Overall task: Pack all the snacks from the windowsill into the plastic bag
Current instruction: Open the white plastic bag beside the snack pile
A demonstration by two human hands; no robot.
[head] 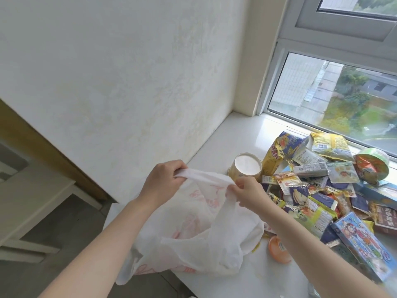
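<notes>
A white plastic bag [193, 239] with pink print lies crumpled on the windowsill [240, 134], partly hanging over its front edge. My left hand [163, 179] pinches one bag handle at its far end. My right hand [247, 192] grips the same handle strip nearer the snacks, stretching it between both hands. A pile of snacks [318, 186] covers the sill to the right: several foil packets, a yellow chip bag [274, 158], a gold cup with a white lid [247, 166], a blue box [363, 241], an orange ball-shaped item [278, 249].
A white wall [129, 82] runs along the sill's left end. The window [335, 97] closes the far side. Below left are a wooden door frame [43, 143] and a white shelf [32, 203] over a grey floor.
</notes>
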